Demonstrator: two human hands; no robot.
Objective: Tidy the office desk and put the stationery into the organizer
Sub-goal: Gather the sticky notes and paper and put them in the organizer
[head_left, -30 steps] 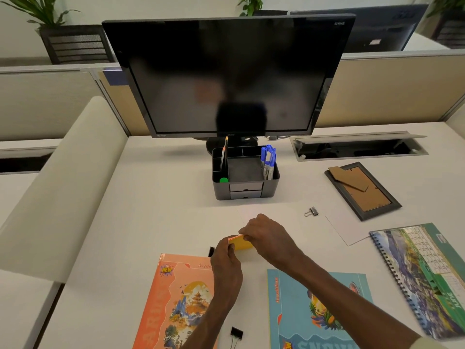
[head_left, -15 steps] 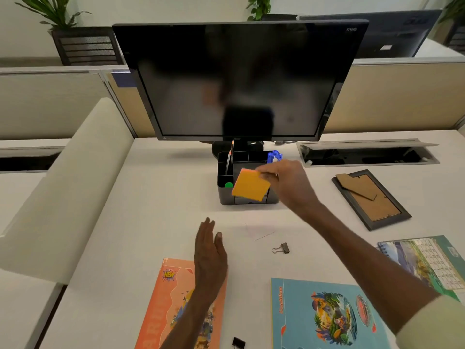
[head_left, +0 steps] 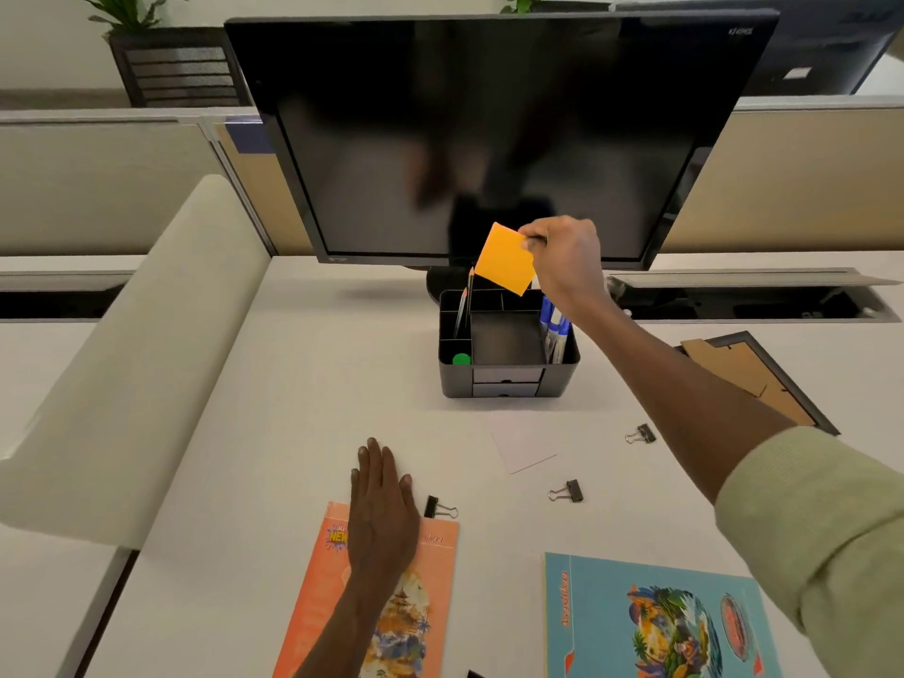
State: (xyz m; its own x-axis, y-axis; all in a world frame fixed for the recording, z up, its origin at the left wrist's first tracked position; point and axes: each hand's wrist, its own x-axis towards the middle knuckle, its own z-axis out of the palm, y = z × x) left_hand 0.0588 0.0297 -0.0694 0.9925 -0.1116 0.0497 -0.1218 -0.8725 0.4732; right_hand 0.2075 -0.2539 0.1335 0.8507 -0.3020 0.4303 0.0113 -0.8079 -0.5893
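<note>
Orange sticky pad (head_left: 506, 259) pinched by right hand (head_left: 567, 261), above organizer (head_left: 508, 379) rim

A dark monitor (head_left: 489, 139) stands at the desk's back; a potted plant (head_left: 166, 56) sits behind the partition; a picture frame (head_left: 763, 384) lies face down.

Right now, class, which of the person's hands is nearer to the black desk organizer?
Right. The right hand holds the orange sticky pad just above the organizer; the left hand rests flat on the desk well in front of it.
</note>
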